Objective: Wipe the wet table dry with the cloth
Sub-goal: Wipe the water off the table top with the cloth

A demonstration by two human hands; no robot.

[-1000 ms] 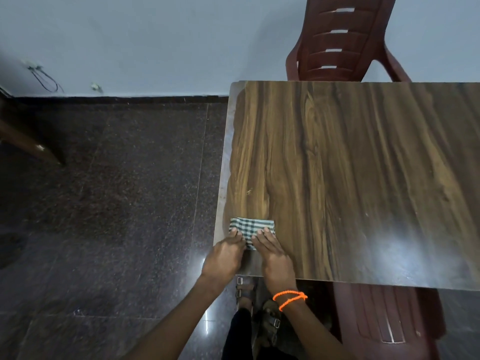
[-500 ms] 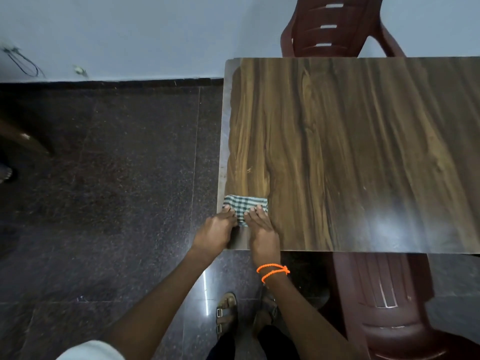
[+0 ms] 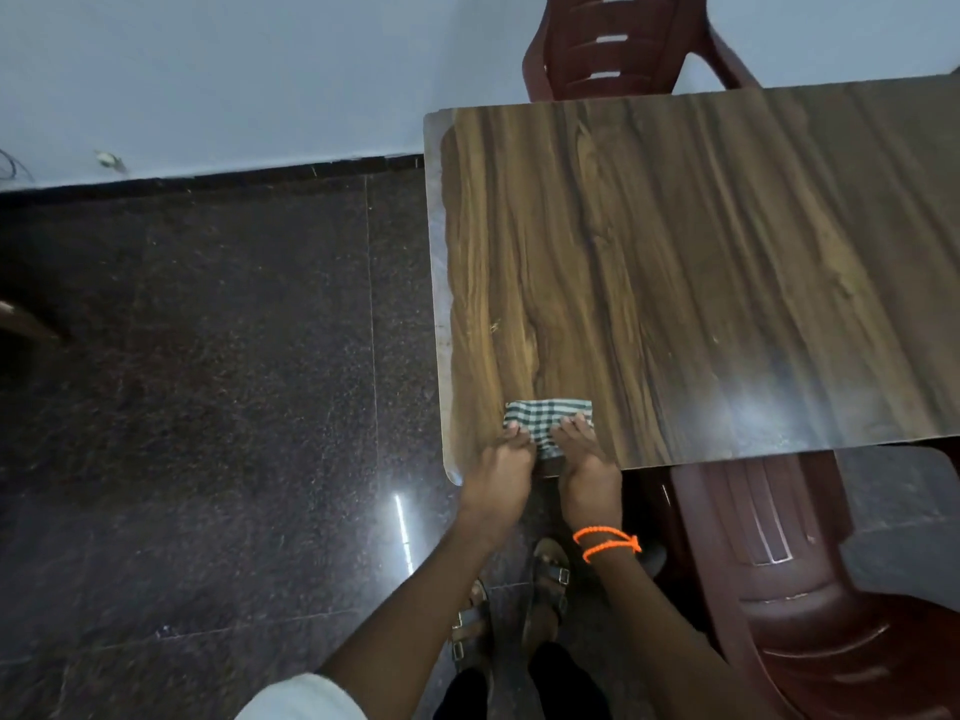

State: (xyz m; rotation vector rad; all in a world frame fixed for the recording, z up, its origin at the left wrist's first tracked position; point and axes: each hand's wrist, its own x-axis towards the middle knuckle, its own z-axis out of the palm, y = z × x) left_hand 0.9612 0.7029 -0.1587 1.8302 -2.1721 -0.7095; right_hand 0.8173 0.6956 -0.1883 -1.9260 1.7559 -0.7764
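**dustbunny_42:** so where's the cloth (image 3: 548,419) at? Looks like a small checked green-and-white thing, folded into a strip, sitting on the worktop (image 3: 701,262) right at the near edge, closer to the near-left corner than anything else.

**mopguy:** yep. Its long axis runs left-right, parallel with that near edge. Both hands are on the near side of it, so the cloth lies straight ahead of them, away from the body. Left hand (image 3: 500,472) has its fingertips on the left end, right hand (image 3: 587,467) on the right end, fingers curled down and pinching or pressing the near hem. Can't tell which, tbh. Neither hand is really nearer, they're side by side, just apart from each other.

**dustbunny_42:** so the next stroke is a push away toward the far edge?

**mopguy:** that's my guess, or a slide right along the near edge. Most of the worktop is to the right and beyond. There's a shiny glare patch near the right of the near edge, could be wet, can't say.

**dustbunny_42:** anything different from a second ago?

**mopguy:** cloth sat tighter against the left edge then. Now it's shifted a bit right along the near edge, same two-hand hold. Maroon chair (image 3: 623,44) at the far edge, another one (image 3: 810,589) tucked under the near edge.
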